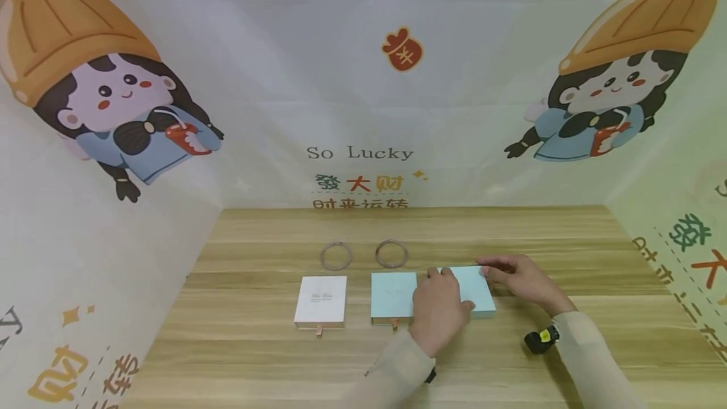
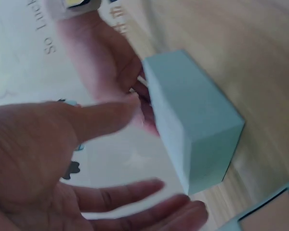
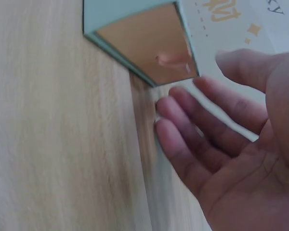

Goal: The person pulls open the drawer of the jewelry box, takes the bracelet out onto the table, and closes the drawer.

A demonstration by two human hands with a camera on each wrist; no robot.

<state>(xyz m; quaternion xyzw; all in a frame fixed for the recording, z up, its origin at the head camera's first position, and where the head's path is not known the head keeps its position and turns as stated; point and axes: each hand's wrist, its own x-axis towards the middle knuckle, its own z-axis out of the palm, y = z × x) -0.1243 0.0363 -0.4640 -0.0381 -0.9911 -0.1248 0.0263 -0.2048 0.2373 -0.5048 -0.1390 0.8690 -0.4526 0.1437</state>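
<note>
A light blue box [image 1: 470,290] lies at the right end of a row of boxes. My left hand [image 1: 443,308] reaches over its left side; in the left wrist view the thumb and fingers are spread beside the box [image 2: 202,110]. At its far right corner is my right hand [image 1: 521,279], with loosely bent fingers. The right wrist view shows those fingers [image 3: 176,144] near the box's copper-coloured end [image 3: 144,41], which bears a small ribbon tab. Left of my left hand, partly covered by it, sits a second light blue box [image 1: 393,295] with a ribbon tab in front.
A white box [image 1: 320,298] with a ribbon tab lies farther left on the wooden table [image 1: 244,346]. Behind the boxes lie two thin bangles, a left one [image 1: 322,264] and a right one [image 1: 377,260]. Printed cloth [image 1: 272,81] encloses the back and sides.
</note>
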